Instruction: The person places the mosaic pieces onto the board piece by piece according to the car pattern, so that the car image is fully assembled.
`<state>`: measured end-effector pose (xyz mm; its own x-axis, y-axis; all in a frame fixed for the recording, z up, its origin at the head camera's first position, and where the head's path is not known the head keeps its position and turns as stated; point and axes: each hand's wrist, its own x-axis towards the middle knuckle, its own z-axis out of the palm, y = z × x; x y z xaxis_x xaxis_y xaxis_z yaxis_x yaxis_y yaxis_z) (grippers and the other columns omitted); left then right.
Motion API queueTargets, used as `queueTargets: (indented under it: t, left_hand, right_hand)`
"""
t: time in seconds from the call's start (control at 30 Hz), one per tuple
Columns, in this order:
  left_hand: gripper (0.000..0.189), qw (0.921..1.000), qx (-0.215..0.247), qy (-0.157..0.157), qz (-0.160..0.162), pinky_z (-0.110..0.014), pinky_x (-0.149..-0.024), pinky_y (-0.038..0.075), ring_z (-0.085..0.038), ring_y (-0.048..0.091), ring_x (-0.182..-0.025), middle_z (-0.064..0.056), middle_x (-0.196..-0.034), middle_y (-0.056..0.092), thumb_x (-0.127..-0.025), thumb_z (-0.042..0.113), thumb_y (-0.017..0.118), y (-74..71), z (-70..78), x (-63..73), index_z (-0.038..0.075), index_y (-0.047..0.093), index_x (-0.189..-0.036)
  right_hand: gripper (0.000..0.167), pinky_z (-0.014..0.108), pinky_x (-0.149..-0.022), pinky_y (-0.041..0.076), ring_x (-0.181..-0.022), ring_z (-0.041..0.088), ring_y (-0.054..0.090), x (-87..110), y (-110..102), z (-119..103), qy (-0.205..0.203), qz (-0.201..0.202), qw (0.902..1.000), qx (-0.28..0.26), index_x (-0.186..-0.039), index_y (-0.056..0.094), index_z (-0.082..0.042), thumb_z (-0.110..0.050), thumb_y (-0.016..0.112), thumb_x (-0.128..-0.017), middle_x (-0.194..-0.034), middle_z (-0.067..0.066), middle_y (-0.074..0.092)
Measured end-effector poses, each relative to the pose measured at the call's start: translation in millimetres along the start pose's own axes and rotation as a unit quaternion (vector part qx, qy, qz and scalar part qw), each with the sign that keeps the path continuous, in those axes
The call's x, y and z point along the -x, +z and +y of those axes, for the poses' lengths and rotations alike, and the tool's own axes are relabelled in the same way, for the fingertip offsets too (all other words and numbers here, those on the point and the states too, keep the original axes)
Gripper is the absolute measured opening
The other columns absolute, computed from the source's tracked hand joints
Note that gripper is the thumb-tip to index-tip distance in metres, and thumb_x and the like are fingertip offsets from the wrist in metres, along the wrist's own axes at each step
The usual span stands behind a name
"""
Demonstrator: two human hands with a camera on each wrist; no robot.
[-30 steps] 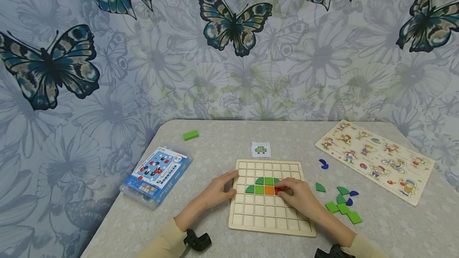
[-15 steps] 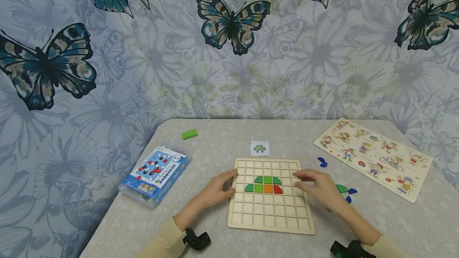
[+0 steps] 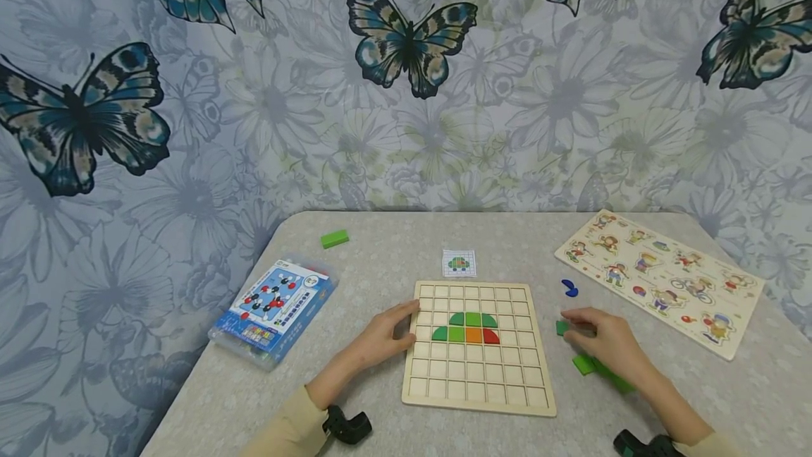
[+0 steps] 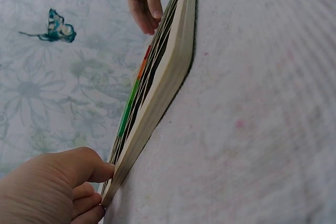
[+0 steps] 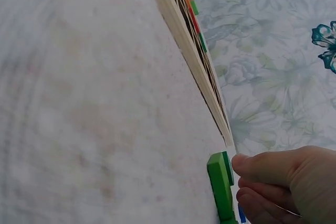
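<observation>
A wooden grid board point(image 3: 476, 376) lies in the middle of the table. Set in its cells are green squares point(image 3: 472, 319), dark green quarter-circles point(image 3: 440, 333), an orange square point(image 3: 474, 334) and a red quarter-circle point(image 3: 490, 336). My left hand point(image 3: 383, 336) touches the board's left edge, thumb and forefinger spread along it. Right of the board, my right hand point(image 3: 605, 344) reaches over loose pieces, its thumb and forefinger apart beside a dark green quarter-circle point(image 3: 561, 328). Loose green squares point(image 3: 583, 365) lie partly under that hand. In the right wrist view, the thumb is close to a stack-like row of green pieces point(image 5: 220, 179).
Behind the board lies a small pattern card point(image 3: 459, 263). Blue half-round pieces point(image 3: 570, 288) lie near a picture puzzle board point(image 3: 660, 281) at right. At left are a blue boxed set point(image 3: 275, 309) and a green block point(image 3: 334, 238). A butterfly-print backdrop point(image 3: 406, 147) stands behind.
My right hand has let go of the red quarter-circle on the board and moved right to the loose pieces. My left hand has stayed at the board's edge.
</observation>
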<state>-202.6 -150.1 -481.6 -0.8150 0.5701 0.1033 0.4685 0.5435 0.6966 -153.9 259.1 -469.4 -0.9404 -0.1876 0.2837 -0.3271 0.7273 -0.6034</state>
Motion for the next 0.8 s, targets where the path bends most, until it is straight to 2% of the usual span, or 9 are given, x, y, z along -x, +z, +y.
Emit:
queueTargets:
  t: [0.57, 0.8]
  left_hand:
    - [0.061, 1.0, 0.002, 0.002, 0.001, -0.046, -0.106, 0.03, -0.028, 0.032, -0.135, -0.015, -0.146, 0.037, -0.09, 0.014, 0.061, 0.0, 0.8, 0.5, 0.0, 0.036, -0.144]
    - [0.061, 1.0, -0.007, 0.001, 0.004, -0.046, -0.106, 0.03, -0.029, 0.033, -0.134, -0.015, -0.145, 0.038, -0.089, 0.014, 0.061, -0.2, 0.8, 0.5, 0.0, 0.037, -0.144]
  right_hand:
    - [0.027, 0.03, -0.066, 0.054, -0.077, 0.02, 0.067, 1.5, 11.6, 0.0, -0.034, 0.034, 0.9987, 0.02, -0.101, 0.071, -0.003, -0.001, 0.077, -0.075, -0.092, 0.006, 0.069]
    - [0.03, 0.029, -0.066, 0.055, -0.081, 0.022, 0.067, -6.7, 15.2, -24.0, -0.056, 0.041, 0.9976, -0.006, -0.104, 0.071, -0.004, -0.001, 0.077, -0.075, -0.095, 0.004, 0.069]
